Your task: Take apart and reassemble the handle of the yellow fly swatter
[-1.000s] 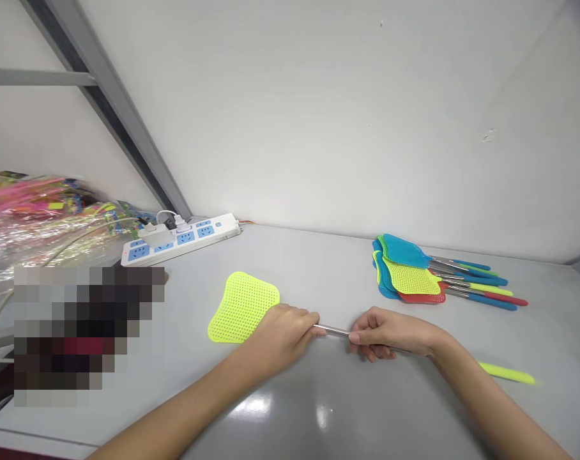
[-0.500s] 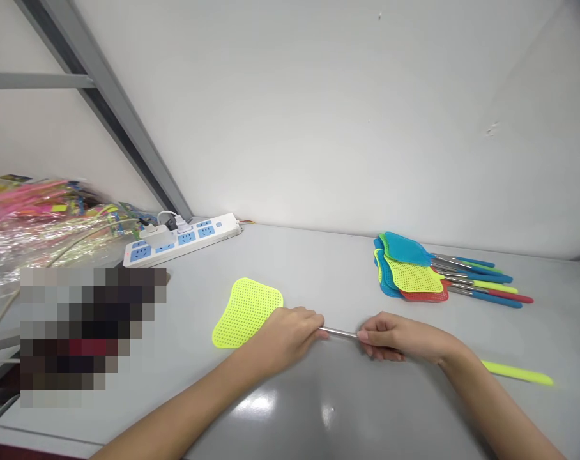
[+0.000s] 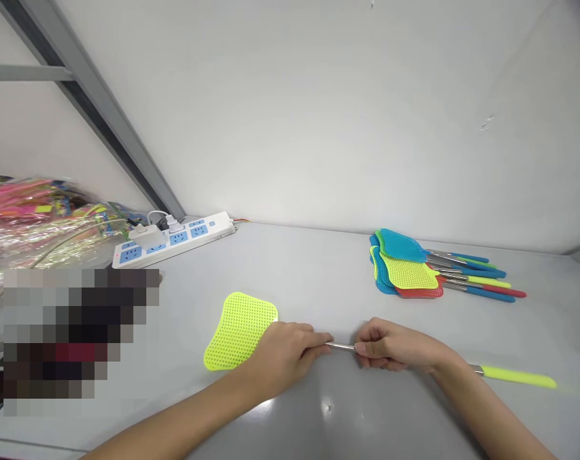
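Note:
A fly swatter (image 3: 242,329) with a yellow perforated paddle, a thin metal rod and a yellow grip (image 3: 520,377) lies crosswise between my hands. My left hand (image 3: 290,354) is closed around the rod close to the paddle and covers the paddle's near right corner. Farther along, my right hand (image 3: 390,345) pinches the rod between thumb and fingers. A short stretch of bare metal rod (image 3: 342,347) shows between the two hands. The right wrist hides part of the rod before the grip.
At the back right lies a pile of fly swatters (image 3: 409,271) in blue, yellow, green and red. A white power strip (image 3: 175,241) with plugs sits at the back left. Plastic-wrapped colourful goods (image 3: 41,217) are at far left, behind a pixelated patch. A grey wall (image 3: 319,115) rises behind the table.
My hands have come closer together, so less of the rod shows between them. A piece of metal rod now shows beside the yellow grip. The view has shifted slightly.

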Tool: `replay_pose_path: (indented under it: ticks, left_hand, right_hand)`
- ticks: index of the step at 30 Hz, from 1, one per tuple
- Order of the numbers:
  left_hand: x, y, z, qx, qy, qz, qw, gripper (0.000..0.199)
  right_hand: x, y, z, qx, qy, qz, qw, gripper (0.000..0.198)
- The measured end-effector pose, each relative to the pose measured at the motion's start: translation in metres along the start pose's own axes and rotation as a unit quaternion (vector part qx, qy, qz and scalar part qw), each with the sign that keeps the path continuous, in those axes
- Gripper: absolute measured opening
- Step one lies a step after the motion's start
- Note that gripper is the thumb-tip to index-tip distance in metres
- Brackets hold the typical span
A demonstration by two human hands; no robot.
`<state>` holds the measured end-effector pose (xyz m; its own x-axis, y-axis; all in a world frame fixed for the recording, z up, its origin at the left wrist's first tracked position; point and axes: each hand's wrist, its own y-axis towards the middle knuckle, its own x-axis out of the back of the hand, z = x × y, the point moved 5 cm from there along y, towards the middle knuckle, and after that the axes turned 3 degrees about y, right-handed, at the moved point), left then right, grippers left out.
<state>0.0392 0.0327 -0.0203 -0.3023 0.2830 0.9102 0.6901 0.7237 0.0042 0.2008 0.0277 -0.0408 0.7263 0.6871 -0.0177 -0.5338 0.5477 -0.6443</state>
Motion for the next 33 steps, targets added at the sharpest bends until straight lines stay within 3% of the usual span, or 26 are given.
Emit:
replay_pose_path:
  ticks: [12, 27, 33]
  left_hand:
    - [0.0, -0.001, -0.003, -0.016, 0.044, 0.017, 0.999, 0.025]
    - [-0.005, -0.002, -0.007, -0.018, 0.065, 0.025, 0.997, 0.024]
    - [-0.006, -0.002, -0.01, -0.023, 0.081, 0.035, 0.996, 0.025]
  right_hand:
    - [-0.005, 0.002, -0.009, -0.06, 0.026, 0.002, 0.998, 0.027]
    - [-0.01, 0.004, -0.009, -0.071, 0.045, 0.015, 0.996, 0.027]
    - [-0.017, 0.005, -0.009, -0.068, 0.079, 0.056, 0.993, 0.026]
